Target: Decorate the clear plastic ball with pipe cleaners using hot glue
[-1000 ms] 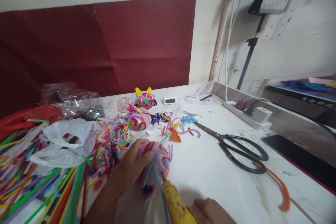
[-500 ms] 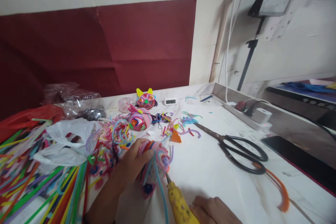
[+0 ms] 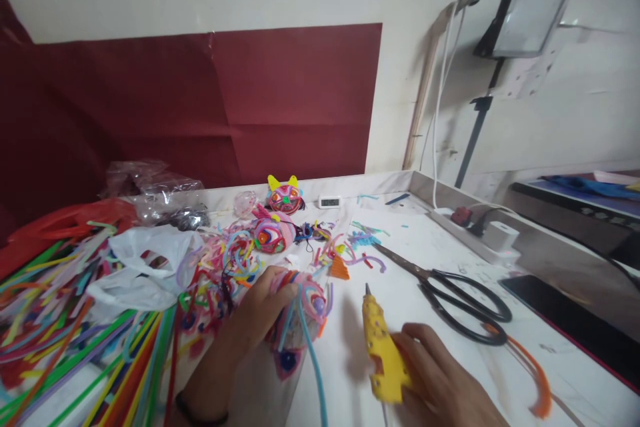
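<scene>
My left hand (image 3: 253, 320) presses down on a pink and multicoloured pipe-cleaner figure (image 3: 305, 300) on the white table, fingers curled over its left side. A long blue pipe cleaner (image 3: 313, 360) trails from the figure toward me. My right hand (image 3: 445, 380) grips a yellow glue gun (image 3: 380, 347), its nozzle pointing away from me, a short way right of the figure and apart from it.
Black scissors (image 3: 450, 287) lie right of the glue gun, an orange pipe cleaner (image 3: 537, 367) beyond them. Two finished figures (image 3: 273, 233) (image 3: 285, 197) stand behind scraps. Long coloured pipe cleaners (image 3: 75, 333) and plastic bags (image 3: 140, 267) fill the left. A power strip (image 3: 480, 233) lines the right edge.
My right hand has drawn the glue gun away from the figure, moving it right and up. The left hand stays on the figure. The camera has tilted down a little.
</scene>
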Tool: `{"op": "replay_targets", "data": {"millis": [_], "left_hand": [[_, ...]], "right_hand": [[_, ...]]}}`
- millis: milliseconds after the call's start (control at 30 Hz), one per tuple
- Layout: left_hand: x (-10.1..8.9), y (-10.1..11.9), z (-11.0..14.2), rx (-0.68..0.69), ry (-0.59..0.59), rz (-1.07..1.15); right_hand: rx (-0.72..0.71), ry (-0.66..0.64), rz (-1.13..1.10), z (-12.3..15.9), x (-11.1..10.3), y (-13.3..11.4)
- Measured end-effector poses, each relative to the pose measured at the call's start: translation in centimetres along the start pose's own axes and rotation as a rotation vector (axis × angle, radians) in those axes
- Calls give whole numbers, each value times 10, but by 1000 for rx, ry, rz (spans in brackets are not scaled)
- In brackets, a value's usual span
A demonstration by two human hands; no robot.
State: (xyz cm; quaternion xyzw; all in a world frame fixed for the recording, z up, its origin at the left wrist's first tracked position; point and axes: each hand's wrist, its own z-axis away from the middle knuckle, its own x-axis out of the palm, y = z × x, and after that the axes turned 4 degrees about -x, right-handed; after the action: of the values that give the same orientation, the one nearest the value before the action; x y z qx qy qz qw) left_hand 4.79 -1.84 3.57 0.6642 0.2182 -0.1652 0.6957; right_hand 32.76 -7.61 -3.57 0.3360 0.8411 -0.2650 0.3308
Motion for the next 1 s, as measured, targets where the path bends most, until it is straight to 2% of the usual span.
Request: {"op": "replay_targets", "data": {"millis": [167, 300, 367, 467, 567, 633, 733, 800, 900, 1000], "left_hand": [[0, 3, 2, 17, -18, 7], [0, 7, 3, 35, -5, -3], [-1, 8, 5, 36, -2, -5], [-1, 8, 6, 44, -3, -12], [-1, 9, 6, 61, -3, -34], [-1, 10, 6, 64, -1, -49], [-1, 12, 7, 52, 8, -76], [-2, 13, 8, 45, 14, -93], [-2, 15, 10, 51, 27, -95], [-2, 16, 11, 54, 45, -81]], "right_hand": [[30, -77, 70, -7, 21, 24], [-169, 14, 230, -19, 10, 22], [-215, 95, 278, -29, -1, 10], [-138, 52, -11, -45, -8, -22], [34, -10, -258, -57, 1, -57], [56, -93, -363, -64, 12, -73], [69, -90, -382, -70, 25, -81], [20, -17, -340, -71, 29, -79], [-130, 101, -225, -68, 32, -72], [-253, 148, -86, -63, 35, -66]]}}
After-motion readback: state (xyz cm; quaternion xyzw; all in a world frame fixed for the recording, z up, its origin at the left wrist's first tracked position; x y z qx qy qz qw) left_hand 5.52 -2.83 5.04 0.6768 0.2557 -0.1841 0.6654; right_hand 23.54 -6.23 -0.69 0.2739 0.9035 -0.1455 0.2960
